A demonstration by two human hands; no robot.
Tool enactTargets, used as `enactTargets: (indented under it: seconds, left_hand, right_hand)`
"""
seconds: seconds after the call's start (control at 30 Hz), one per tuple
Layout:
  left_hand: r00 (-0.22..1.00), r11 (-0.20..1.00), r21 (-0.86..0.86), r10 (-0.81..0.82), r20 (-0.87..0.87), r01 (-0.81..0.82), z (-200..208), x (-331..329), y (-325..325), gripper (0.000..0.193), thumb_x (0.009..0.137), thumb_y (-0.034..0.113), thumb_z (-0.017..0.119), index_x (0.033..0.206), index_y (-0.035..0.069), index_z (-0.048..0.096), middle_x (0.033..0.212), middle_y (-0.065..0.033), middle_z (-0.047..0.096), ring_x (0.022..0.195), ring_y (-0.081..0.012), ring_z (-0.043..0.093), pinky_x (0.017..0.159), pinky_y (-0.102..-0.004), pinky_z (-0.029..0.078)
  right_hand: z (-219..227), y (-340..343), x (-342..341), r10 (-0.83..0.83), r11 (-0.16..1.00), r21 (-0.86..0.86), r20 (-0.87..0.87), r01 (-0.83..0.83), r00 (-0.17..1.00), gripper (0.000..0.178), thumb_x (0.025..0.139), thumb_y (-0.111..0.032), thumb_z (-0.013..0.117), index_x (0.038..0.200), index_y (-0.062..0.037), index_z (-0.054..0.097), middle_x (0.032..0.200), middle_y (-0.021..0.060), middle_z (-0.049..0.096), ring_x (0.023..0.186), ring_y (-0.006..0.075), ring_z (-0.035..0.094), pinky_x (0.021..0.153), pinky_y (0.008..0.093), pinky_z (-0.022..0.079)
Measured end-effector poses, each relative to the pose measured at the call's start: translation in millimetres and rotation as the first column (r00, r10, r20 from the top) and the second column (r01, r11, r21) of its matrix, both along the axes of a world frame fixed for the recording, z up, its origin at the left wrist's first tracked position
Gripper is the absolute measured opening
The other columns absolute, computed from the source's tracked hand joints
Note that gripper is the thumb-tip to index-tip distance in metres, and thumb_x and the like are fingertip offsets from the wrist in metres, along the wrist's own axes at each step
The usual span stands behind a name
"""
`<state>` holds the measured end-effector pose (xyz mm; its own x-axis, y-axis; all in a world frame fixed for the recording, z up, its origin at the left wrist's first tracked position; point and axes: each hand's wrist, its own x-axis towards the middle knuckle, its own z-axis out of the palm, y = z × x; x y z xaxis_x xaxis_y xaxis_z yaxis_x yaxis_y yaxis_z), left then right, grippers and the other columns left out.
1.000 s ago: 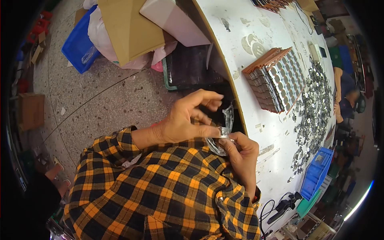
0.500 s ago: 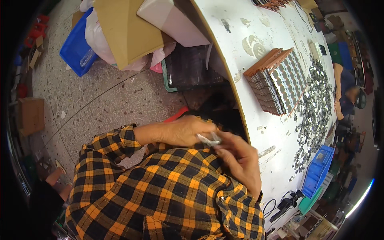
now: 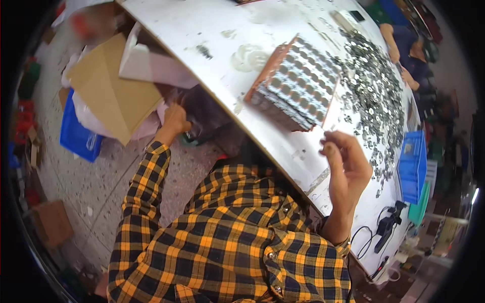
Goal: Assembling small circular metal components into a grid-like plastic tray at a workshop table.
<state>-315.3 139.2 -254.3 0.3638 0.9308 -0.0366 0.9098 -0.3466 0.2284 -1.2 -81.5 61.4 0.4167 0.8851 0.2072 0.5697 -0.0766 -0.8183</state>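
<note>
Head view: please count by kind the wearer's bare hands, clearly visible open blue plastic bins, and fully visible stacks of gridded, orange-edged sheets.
Bare hands (left hand, right hand): 2
Open blue plastic bins (left bin, right bin): 2
Stack of gridded, orange-edged sheets: 1
Total: 5

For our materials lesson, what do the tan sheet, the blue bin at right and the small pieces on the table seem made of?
Tan sheet: probably matt cardboard, from its stiff, straight edges. Blue bin: likely smooth plastic, evenly coloured. Small pieces: perhaps metal, given silvery glints; too tiny to confirm.
</note>
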Motion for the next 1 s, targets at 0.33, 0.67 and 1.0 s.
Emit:
enactTargets:
  seconds: [0.33,0.67,1.0]
  left_hand:
    - [0.900,0.513,-0.836,0.246,0.360,0.195,227,22,-1,0.036,0.099,0.016,0.066,0.124,-0.010,0.069,0.105,-0.0280,0.075,0.118,-0.0386,0.069,0.102,-0.0468,0.053]
    - [0.646,0.897,0.234,-0.434,0.628,0.375,259,145,-27,0.040,0.107,0.037,0.056,0.111,-0.002,0.064,0.100,-0.0202,0.065,0.094,-0.0417,0.061,0.083,-0.0500,0.048]
    - [0.035,0.937,-0.228,0.227,0.973,0.266,282,171,-92,0.060,0.093,0.026,0.080,0.132,-0.012,0.055,0.122,-0.0212,0.060,0.118,-0.0250,0.059,0.094,-0.0395,0.054]
  right_hand:
    - [-13,75,27,-0.226,0.970,-0.161,-0.330,0.181,0.916,0.096,0.091,-0.056,0.075,0.152,0.0116,0.045,0.131,0.0252,0.065,0.122,0.0267,0.065,0.087,0.0327,0.056]
    - [-29,97,26,-0.087,0.994,-0.099,-0.421,0.049,0.903,0.081,0.086,-0.031,0.089,0.143,0.0092,0.049,0.119,0.0209,0.072,0.101,0.0202,0.073,0.088,0.0321,0.059]
    - [-39,36,58,0.123,0.991,0.069,-0.811,-0.116,0.571,0.075,0.092,-0.026,0.081,0.150,0.0046,0.046,0.131,0.0125,0.069,0.111,0.0175,0.072,0.095,0.0332,0.061]
